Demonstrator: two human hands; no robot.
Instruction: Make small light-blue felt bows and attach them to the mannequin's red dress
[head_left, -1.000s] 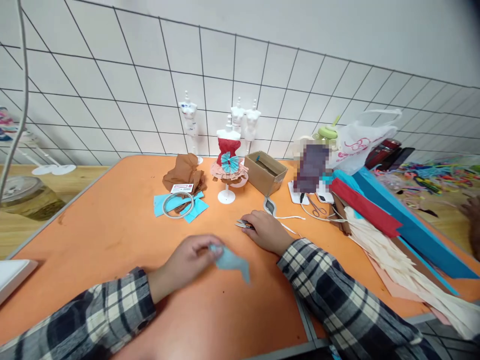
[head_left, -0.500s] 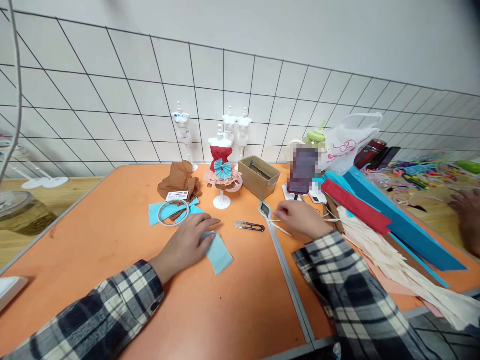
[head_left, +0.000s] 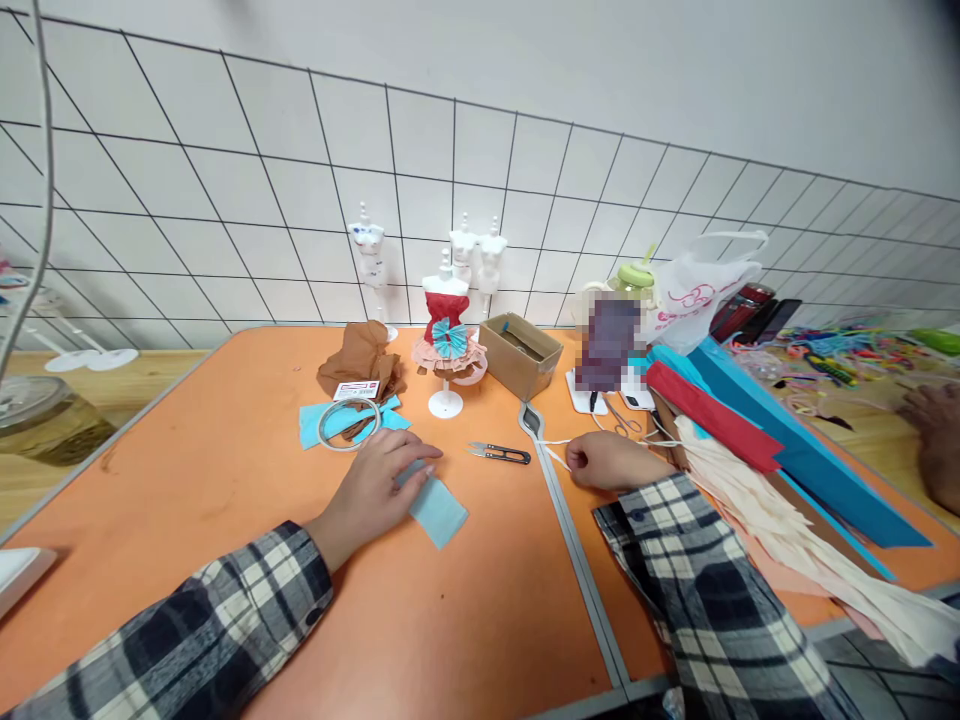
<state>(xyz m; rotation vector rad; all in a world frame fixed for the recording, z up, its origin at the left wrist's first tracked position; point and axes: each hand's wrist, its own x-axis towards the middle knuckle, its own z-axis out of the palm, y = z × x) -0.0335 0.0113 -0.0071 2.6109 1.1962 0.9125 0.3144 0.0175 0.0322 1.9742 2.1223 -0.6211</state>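
Note:
My left hand [head_left: 379, 486] lies flat with fingers stretched out on a light blue strip of paper [head_left: 436, 508], pressing it to the orange table [head_left: 225, 480]. My right hand [head_left: 604, 461] rests on the table to the right, its fingers pinched on a thin white string [head_left: 556, 446]. Small thread snips [head_left: 499, 453] lie free on the table between the two hands. Behind them stands a little mannequin in a red and pink paper dress [head_left: 448, 335].
A tape ring [head_left: 346, 420] sits on blue paper scraps beside crumpled brown paper [head_left: 358, 356]. A cardboard box [head_left: 520, 353], bare white mannequins [head_left: 369, 250], a phone on a stand [head_left: 609, 345], paper rolls [head_left: 757, 430] and a plastic bag [head_left: 701, 285] crowd the right. Another person's hand [head_left: 934, 440] is far right.
My right hand let go of the snips, which now lie on the table, and moved right to the white string. My left hand laid the blue strip flat.

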